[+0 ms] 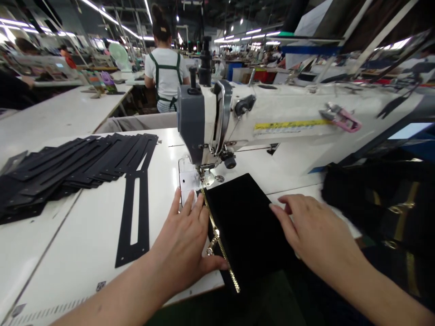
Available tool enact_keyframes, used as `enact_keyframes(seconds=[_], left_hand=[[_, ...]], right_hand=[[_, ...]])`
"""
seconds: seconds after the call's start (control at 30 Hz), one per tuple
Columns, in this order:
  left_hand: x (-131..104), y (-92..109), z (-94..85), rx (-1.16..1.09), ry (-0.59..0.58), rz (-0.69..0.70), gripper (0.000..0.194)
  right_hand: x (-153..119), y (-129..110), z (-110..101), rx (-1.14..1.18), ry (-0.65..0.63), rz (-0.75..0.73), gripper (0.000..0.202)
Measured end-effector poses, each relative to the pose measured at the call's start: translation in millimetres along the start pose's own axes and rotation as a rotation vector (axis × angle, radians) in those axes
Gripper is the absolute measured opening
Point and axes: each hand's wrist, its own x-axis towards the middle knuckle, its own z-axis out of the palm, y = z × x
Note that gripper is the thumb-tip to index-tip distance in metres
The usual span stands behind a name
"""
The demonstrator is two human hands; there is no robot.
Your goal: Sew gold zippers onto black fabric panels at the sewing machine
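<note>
A black fabric piece [248,222] with a gold zipper [222,249] along its left edge lies under the needle area of a sewing machine [207,122]. My left hand [190,240] rests flat with spread fingers at the zipper edge, its thumb across the zipper below the gold pull. At the right edge of the fabric is my right hand [306,222], its thumb and fingers apart and the fingers curled a little. The thumb touches or nearly touches the fabric's edge. Its grip holds nothing visible.
Black slotted frames [71,167] lie in an overlapping row on the left of the white table [163,181]; one slotted frame [133,222] lies nearer. Dark pieces with gold zippers [390,217] are heaped at right. Pink-handled snips [343,118] sit on the machine arm. A person [166,68] stands beyond.
</note>
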Motion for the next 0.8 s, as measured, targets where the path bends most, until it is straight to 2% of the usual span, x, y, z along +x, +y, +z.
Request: enact_keyframes(seconds=[0.1,0.3,0.4,0.47,0.53,0.6,0.67,0.73,0.8], left_hand=[[0.5,-0.4,3.5,0.024,0.035,0.009,0.098],[2.5,0.7,3.5,0.057,0.004,0.014,0.108],[4.3,1.9,-0.1,0.055,-0.05,0.005,0.111],[5.4,2.8,-2.6,0.051,-0.082,-0.005,0.111],[6.2,3.6,-4.4,0.053,-0.108,-0.016,0.11],[6.5,3.8,-5.5,0.057,-0.122,-0.018,0.111],[6.2,3.2,-5.8,0.054,-0.13,-0.009,0.112],[5.3,2.3,-5.4,0.045,-0.135,0.003,0.112],[3.6,2.2,-4.5,0.033,-0.132,0.007,0.111]], right_hand=[[-8.0,15.3,5.9,0.125,-0.12,0.046,0.034],[-1.1,-2.8,-7.9,0.247,0.053,0.109,0.029],[0.6,-0.8,-13.4,0.321,0.032,0.153,0.026],[-0.1,10.7,-11.1,0.398,-0.057,0.154,0.022],[-1.4,25.3,-6.8,0.449,-0.222,0.092,0.019],[-1.1,34.9,-5.4,0.373,-0.333,0.009,0.017],[3.1,32.1,-8.9,0.19,-0.253,-0.068,0.016],[11.9,15.6,-13.4,0.069,-0.05,-0.16,0.019],[22.6,-8.7,-11.5,0.131,0.055,-0.303,0.026]])
